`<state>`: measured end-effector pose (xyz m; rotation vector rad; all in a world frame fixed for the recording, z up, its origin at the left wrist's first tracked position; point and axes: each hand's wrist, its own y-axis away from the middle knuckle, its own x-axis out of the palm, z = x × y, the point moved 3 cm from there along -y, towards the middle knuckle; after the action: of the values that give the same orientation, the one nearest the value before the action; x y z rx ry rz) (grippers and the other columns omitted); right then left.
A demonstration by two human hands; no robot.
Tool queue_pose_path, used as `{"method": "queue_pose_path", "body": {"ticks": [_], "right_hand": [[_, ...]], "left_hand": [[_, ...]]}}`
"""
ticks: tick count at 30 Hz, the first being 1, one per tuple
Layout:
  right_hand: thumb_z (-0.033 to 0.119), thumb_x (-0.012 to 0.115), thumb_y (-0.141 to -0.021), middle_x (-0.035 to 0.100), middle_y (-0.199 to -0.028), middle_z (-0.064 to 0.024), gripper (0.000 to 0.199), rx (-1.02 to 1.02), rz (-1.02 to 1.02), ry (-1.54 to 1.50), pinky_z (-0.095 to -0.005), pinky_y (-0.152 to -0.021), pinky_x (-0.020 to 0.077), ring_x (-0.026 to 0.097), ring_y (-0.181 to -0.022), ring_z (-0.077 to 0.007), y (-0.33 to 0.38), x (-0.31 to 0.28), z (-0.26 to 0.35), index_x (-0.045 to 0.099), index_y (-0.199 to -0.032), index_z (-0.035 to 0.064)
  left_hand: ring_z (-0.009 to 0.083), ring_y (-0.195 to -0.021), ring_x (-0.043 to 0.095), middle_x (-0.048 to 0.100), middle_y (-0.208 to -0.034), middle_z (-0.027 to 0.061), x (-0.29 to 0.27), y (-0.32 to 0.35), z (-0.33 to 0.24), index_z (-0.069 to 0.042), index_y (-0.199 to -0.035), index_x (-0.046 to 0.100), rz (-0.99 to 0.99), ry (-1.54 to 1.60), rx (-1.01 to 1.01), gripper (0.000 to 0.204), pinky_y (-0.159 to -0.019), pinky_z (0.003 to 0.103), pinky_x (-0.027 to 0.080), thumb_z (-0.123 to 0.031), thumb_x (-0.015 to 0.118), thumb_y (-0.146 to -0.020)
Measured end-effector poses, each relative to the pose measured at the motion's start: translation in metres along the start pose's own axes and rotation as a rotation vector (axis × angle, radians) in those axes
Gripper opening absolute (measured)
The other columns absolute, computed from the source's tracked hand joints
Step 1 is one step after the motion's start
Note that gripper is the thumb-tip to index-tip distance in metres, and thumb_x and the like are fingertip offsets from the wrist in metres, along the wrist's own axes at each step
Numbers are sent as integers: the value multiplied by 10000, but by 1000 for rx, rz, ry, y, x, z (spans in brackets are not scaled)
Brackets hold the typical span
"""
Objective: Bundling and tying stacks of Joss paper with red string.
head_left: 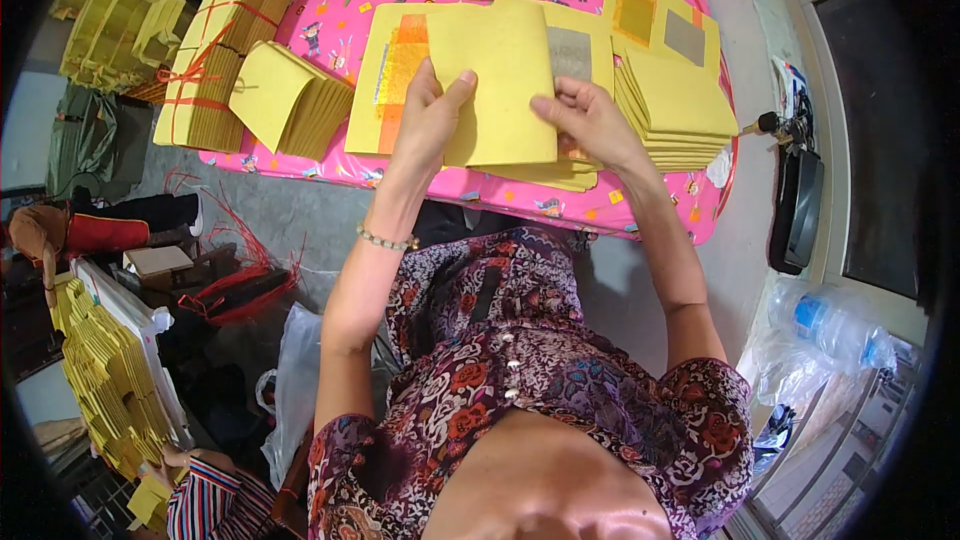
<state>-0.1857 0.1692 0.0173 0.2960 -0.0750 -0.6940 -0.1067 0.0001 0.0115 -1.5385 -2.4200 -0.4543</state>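
Folding a thin yellow paper sheet (505,85) with both hands over the pink-covered desk (330,35).
Left hand (432,115) pinches the sheet's left edge, thumb on top; right hand (590,120) grips its right edge, fingers curled. Stacked yellow paper pile (675,110) just right of right hand; folded yellow bundle (290,100) left of left hand.

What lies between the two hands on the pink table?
In the head view, a folded yellow paper sheet spans between the left hand and right hand.
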Motion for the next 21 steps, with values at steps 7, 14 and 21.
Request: {"method": "queue_pose_path", "body": {"ticks": [7,14,21], "right_hand": [[233,621,-883,659,-851,-28,257,-154,-105,-85,-214,-627,474,586,-734,-48,-9,-3,-2,628,-995,2],[230,614,-885,649,-789,-9,206,-174,-117,-125,-207,-602,472,580,-669,-48,-17,-3,1,621,-858,26],[238,601,-892,630,-732,7,217,-196,-147,-172,-208,-576,478,576,-640,-42,-25,1,21,596,-783,51]], "left_hand": [[158,-1103,521,544,-1206,110,3,12,-2,14,-1268,385,48,-41,61,382,-929,296,412,-40,506,-910],[163,-1121,507,524,-1234,118,0,24,-8,14,-1296,366,64,-30,31,410,-940,299,405,-33,497,-910],[162,-1141,489,515,-1242,128,-10,31,-9,21,-1305,358,106,-46,57,419,-949,298,396,-39,496,-914]]}}
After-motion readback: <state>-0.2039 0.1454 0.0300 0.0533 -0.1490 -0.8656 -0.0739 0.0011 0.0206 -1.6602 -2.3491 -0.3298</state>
